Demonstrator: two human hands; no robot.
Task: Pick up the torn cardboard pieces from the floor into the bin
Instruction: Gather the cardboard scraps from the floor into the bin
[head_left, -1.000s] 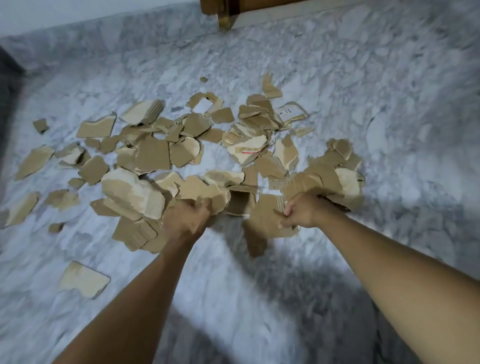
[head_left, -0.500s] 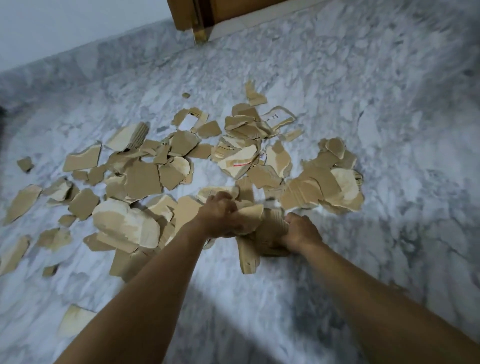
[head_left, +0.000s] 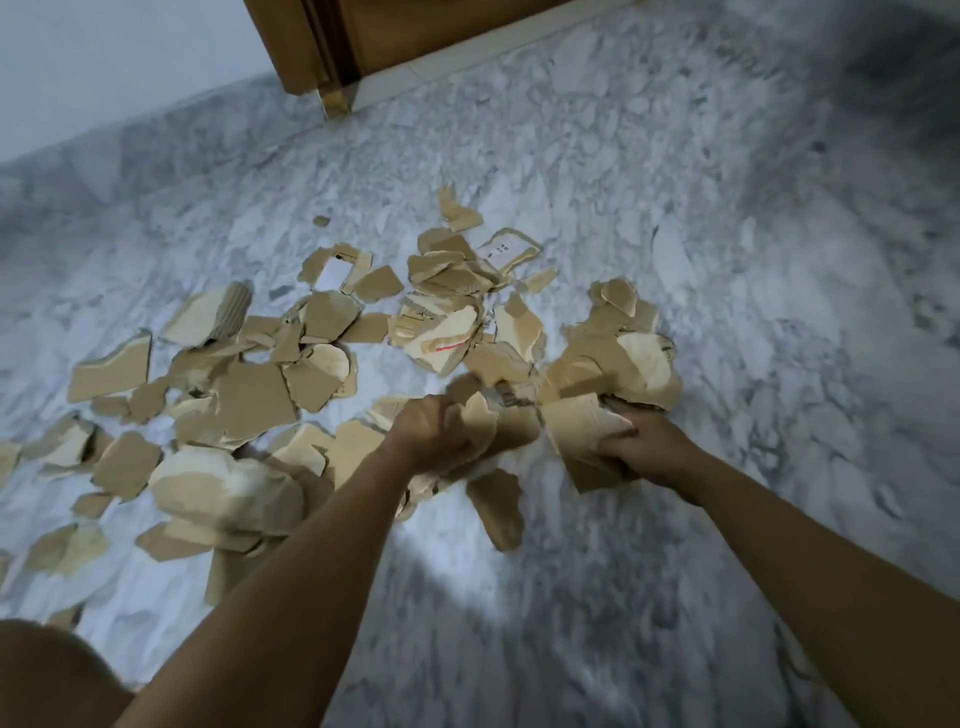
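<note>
Several torn brown cardboard pieces (head_left: 254, 395) lie scattered over the grey marble floor (head_left: 727, 291), mostly left and ahead of my arms. My left hand (head_left: 431, 434) grips a bunch of cardboard pieces (head_left: 480, 423) just above the floor. My right hand (head_left: 644, 449) holds another clutch of cardboard pieces (head_left: 576, 431), with a larger flap hanging under it. One loose piece (head_left: 496, 506) lies below and between my hands. No bin is in view.
A wooden door and its frame (head_left: 332, 47) stand at the far edge, with a white wall (head_left: 104, 62) to their left. A heap of cardboard (head_left: 623, 353) lies just beyond my right hand. My knee (head_left: 47, 675) shows at the bottom left.
Both hands closed in on the pile and gathered pieces together. They now sit a little apart, each holding its own bunch. The view tilted, so the door shows more.
</note>
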